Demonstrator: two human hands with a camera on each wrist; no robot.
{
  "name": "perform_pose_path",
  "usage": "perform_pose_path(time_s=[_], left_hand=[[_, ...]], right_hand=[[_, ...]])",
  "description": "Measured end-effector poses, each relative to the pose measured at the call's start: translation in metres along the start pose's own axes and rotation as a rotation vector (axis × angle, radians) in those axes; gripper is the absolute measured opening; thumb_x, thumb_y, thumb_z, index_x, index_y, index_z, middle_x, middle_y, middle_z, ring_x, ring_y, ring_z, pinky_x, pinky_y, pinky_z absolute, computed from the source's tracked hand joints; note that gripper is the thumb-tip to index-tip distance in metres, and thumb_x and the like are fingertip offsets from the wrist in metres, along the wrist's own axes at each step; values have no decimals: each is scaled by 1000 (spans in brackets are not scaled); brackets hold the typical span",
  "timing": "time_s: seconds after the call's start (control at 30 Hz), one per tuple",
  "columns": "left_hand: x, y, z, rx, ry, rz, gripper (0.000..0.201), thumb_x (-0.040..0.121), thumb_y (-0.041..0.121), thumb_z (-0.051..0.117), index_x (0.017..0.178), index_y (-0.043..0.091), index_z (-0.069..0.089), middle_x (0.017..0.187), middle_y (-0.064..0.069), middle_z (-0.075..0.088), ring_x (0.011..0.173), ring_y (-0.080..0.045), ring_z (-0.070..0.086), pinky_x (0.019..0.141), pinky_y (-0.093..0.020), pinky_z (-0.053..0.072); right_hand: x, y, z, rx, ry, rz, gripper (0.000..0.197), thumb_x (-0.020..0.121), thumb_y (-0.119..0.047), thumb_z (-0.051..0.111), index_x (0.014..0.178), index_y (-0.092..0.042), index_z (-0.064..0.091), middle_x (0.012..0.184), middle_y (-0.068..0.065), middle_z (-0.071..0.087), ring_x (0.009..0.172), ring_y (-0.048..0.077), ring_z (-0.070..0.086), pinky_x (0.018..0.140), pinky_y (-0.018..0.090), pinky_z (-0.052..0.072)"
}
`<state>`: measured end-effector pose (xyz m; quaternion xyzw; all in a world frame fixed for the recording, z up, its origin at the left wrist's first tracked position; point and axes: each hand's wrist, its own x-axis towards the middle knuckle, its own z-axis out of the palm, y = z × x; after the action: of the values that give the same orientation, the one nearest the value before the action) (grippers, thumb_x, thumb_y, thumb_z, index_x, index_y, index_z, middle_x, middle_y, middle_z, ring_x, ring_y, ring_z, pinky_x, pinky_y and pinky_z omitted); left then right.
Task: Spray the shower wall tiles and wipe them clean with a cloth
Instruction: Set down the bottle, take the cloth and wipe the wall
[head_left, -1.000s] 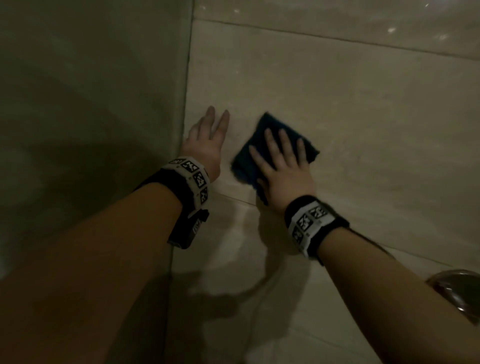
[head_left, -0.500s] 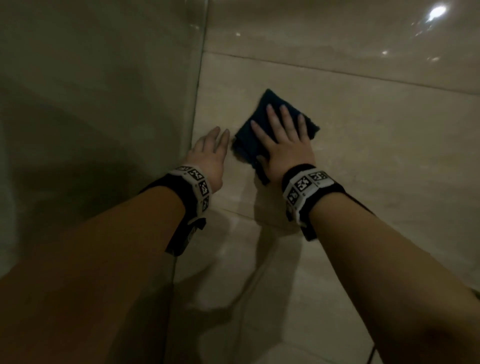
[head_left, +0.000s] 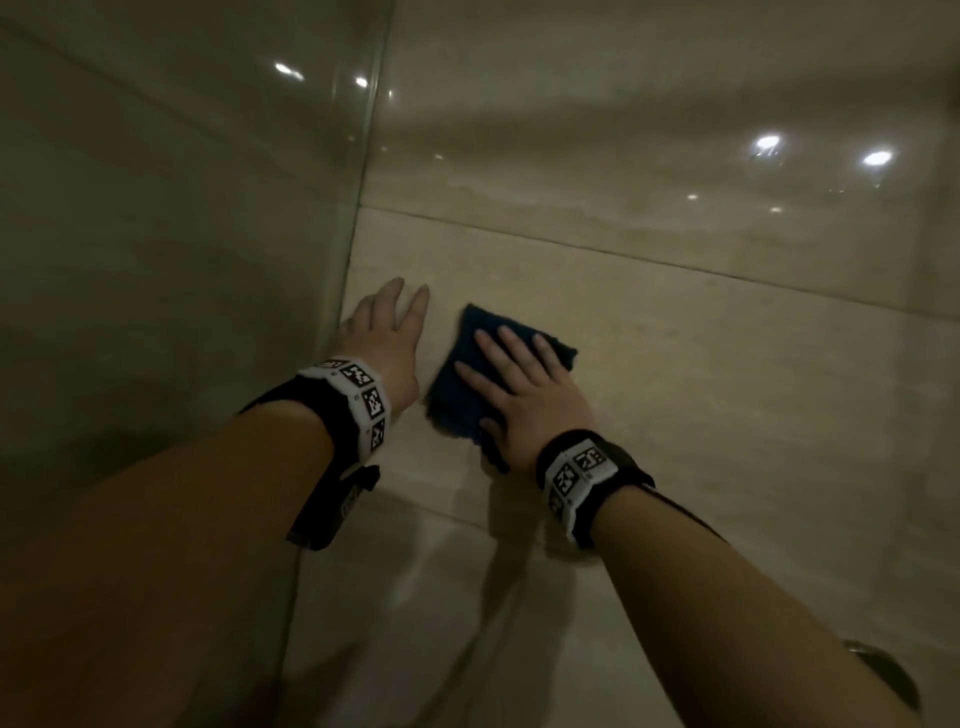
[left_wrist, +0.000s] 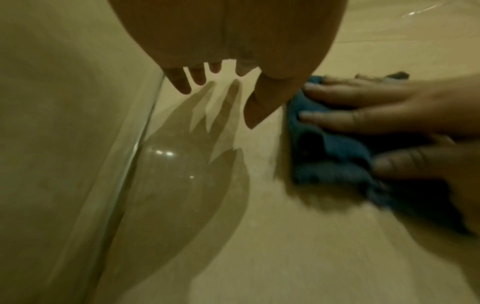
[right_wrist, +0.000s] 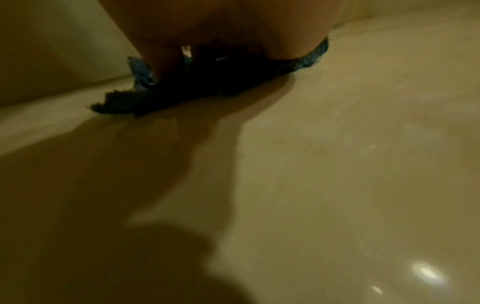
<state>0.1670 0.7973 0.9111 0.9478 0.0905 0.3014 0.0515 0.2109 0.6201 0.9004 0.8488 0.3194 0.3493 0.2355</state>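
Observation:
A folded dark blue cloth (head_left: 457, 384) lies flat against the beige shower wall tiles (head_left: 701, 364). My right hand (head_left: 514, 384) presses it to the wall with straight, spread fingers. The same cloth (left_wrist: 335, 152) shows in the left wrist view under that hand (left_wrist: 376, 115), and in the right wrist view its edge (right_wrist: 309, 61) sticks out from under my palm. My left hand (head_left: 384, 332) is just left of the cloth, fingers straight and empty, near the wall beside the glass. No spray bottle is in view.
A glass panel (head_left: 182, 260) stands on the left and meets the tiled wall at a vertical edge (head_left: 358, 208). A round metal fitting (head_left: 883, 675) sits at the lower right on the wall. Grout lines cross the tiles above and below my hands.
My view has tilted upward along the wall. My right hand has slid the cloth over the tile, and my left hand stays beside it near the glass edge.

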Motion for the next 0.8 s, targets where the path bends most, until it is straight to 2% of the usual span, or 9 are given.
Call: perform_pose_path(time_s=[0.27, 0.37, 0.5, 0.6, 0.8], left_hand=[[20, 25, -23, 74, 31, 8, 93, 85, 15, 54, 149, 24, -14, 157, -7, -11, 143, -33, 6, 113, -40, 23], [25, 32, -26, 85, 64, -4, 92, 85, 20, 54, 148, 20, -14, 157, -8, -8, 142, -33, 8, 114, -40, 21], [33, 40, -36, 86, 145, 91, 86, 90, 27, 50, 148, 19, -13, 157, -6, -7, 143, -29, 7, 115, -39, 19], [42, 47, -50, 94, 148, 94, 85, 91, 29, 49, 149, 16, -12, 158, -5, -7, 144, -29, 6, 115, -38, 19], [49, 52, -65, 132, 130, 106, 86, 85, 10, 51, 149, 12, -7, 157, -6, -3, 142, -30, 9, 115, -37, 22]], right_hand=[[42, 62, -64, -13, 57, 199, 65, 96, -49, 31, 148, -37, -8, 155, -1, -25, 144, 21, -22, 114, 40, -16], [54, 85, -84, -10, 79, 258, 66, 96, -49, 30, 148, -37, -8, 156, -2, -24, 144, 21, -21, 116, 40, -14], [64, 105, -100, 35, 108, 300, 67, 96, -50, 32, 148, -38, -7, 156, -2, -23, 144, 21, -20, 117, 40, -12], [66, 106, -99, 49, 137, 316, 68, 95, -50, 32, 148, -36, -8, 156, 0, -23, 144, 22, -20, 117, 42, -12], [33, 84, -58, 101, 176, 334, 68, 95, -51, 28, 148, -33, -12, 155, 4, -27, 143, 25, -23, 113, 44, -18]])
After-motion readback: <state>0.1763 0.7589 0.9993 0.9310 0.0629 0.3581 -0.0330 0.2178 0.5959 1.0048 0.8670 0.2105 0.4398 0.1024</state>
